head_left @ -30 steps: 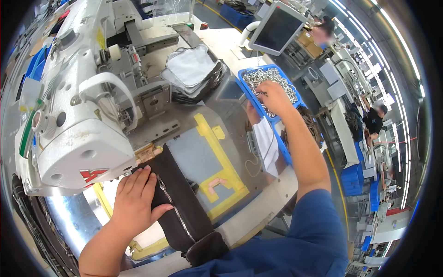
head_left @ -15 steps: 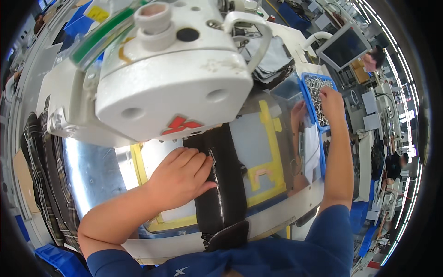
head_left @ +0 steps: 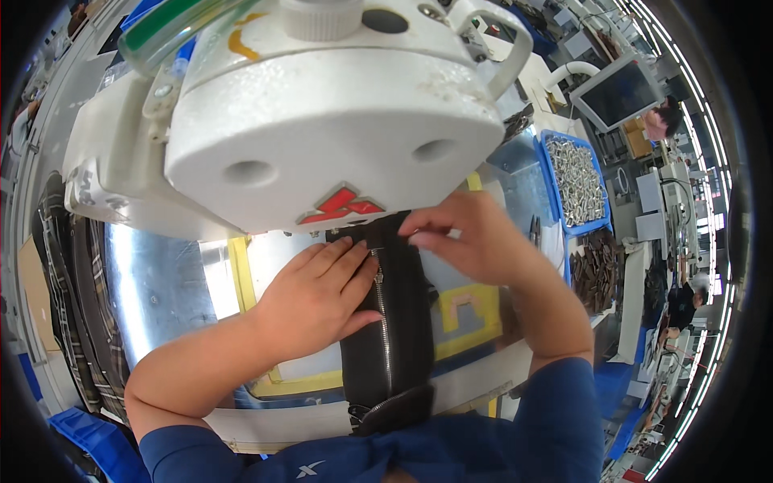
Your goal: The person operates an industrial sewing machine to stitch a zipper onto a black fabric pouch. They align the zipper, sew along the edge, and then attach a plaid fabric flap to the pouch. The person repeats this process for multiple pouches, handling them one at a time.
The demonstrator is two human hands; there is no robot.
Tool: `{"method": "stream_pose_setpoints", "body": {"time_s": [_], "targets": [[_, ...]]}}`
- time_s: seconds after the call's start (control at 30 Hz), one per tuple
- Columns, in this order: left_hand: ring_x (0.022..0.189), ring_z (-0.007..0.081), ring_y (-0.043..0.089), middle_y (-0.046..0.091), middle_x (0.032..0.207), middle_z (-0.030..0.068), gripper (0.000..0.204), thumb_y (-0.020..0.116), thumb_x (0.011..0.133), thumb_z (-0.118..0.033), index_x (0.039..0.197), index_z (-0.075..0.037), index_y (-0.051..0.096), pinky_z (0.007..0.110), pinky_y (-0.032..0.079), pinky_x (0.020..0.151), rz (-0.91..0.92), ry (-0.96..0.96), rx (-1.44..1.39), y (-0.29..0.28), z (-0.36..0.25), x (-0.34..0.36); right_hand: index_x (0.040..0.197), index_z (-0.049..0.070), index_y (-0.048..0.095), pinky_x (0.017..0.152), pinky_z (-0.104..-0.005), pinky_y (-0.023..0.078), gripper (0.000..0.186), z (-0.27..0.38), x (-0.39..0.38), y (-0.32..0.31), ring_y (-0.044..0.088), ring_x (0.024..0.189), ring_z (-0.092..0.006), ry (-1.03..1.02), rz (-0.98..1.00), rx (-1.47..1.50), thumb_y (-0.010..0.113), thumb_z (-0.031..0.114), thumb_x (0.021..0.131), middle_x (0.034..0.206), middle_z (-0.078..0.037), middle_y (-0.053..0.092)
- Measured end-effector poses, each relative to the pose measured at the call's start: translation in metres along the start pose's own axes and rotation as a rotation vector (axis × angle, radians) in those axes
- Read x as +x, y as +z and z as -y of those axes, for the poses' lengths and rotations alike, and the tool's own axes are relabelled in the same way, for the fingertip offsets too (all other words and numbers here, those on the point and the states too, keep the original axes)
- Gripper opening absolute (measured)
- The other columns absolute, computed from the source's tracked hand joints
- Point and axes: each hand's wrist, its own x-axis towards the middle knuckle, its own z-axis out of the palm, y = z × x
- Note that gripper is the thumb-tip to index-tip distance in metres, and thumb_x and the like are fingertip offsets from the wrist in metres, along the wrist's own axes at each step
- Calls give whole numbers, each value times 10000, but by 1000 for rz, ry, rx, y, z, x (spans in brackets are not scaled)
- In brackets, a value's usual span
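A long black fabric piece [head_left: 409, 322] with a silver zipper [head_left: 385, 334] lies lengthwise in front of me, its far end under the white sewing machine head [head_left: 330, 145]. My left hand [head_left: 310, 302] rests flat on its left side, fingertips beside the zipper's upper part and thumb stretched toward the teeth. At the far right edge of the fabric is my right hand [head_left: 479, 237], thumb and forefinger pinched together. Whatever sits between those fingertips is too small to make out. Near me, the fabric's lower end folds over against my shirt.
On the right stands a blue tray [head_left: 555, 193] of small silver metal fittings, with a pile of dark brown pieces [head_left: 594, 274] nearer me. Yellow tape [head_left: 485, 324] marks the work plate. Plaid fabric [head_left: 87, 314] hangs at left, above a blue bin [head_left: 101, 443]. A monitor [head_left: 617, 94] stands far right.
My right hand has moved left from the tray of metal fittings to the black fabric's far end. My left hand stays on the fabric. The machine head looms larger in view.
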Motion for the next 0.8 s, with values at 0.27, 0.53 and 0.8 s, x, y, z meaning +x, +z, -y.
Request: {"method": "stream_pose_setpoints", "body": {"time_s": [0.27,0.53,0.8], "targets": [[1244,370,637,662,1339,195,643,786,880,-479,1313,-12,698,473,512,1026,8,-1,-27,1,3,4,1042,49,764,693,-347,547,114,-13,-2,37,676,747,-227,230,-13,275,766,74,932,935,-112,711],[1254,378,631,649,1381,197,715,788,869,-506,1383,-28,652,480,500,1054,36,-52,-9,0,1,3,1034,47,768,728,-401,575,100,-6,0,46,711,822,-330,32,-135,4,720,53,946,964,-129,728],[1141,351,574,626,1277,160,755,804,833,-522,1362,-1,669,474,467,992,36,-87,27,-3,-3,3,1046,31,754,753,-412,595,149,-9,-1,49,716,853,-321,-92,-129,-190,734,81,906,949,-111,718]]}}
